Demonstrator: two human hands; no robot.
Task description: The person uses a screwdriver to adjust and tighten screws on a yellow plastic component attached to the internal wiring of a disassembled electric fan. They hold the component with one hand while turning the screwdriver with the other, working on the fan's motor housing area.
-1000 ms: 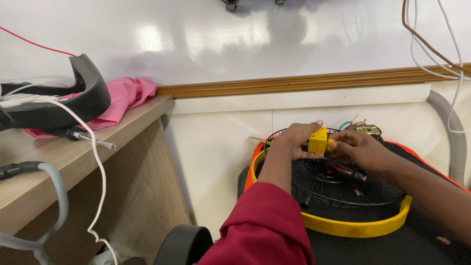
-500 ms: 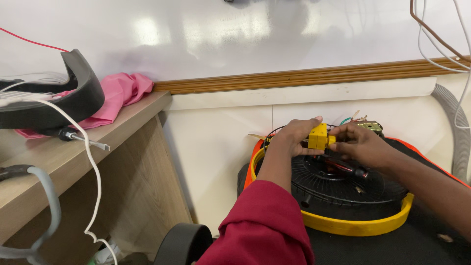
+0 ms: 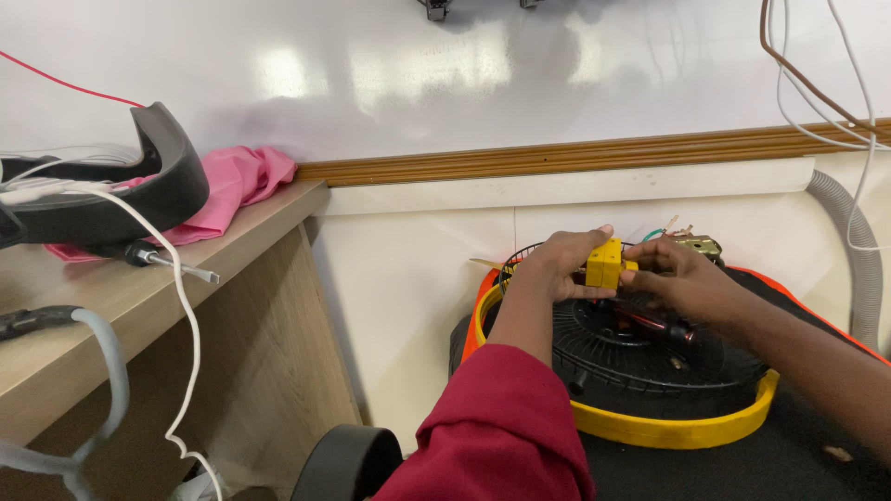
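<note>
Your left hand (image 3: 564,263) raised, fingers curled, thumb on top, pinching. Left forearm bare below red sleeve, elbow bent. Your right hand (image 3: 689,278) opposite, fingertips meeting left's, also pinching. Right forearm bare, angled in from lower right.

No packages, no labels, no signs, no screens visible anywhere in this view

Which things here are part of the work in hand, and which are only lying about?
In hand:
left hand and right hand, both on the small yellow block
black fan grille with yellow rim beneath them

Lying about:
screwdriver on the wooden shelf
pink cloth
curved black piece
white cable
grey hose
</note>
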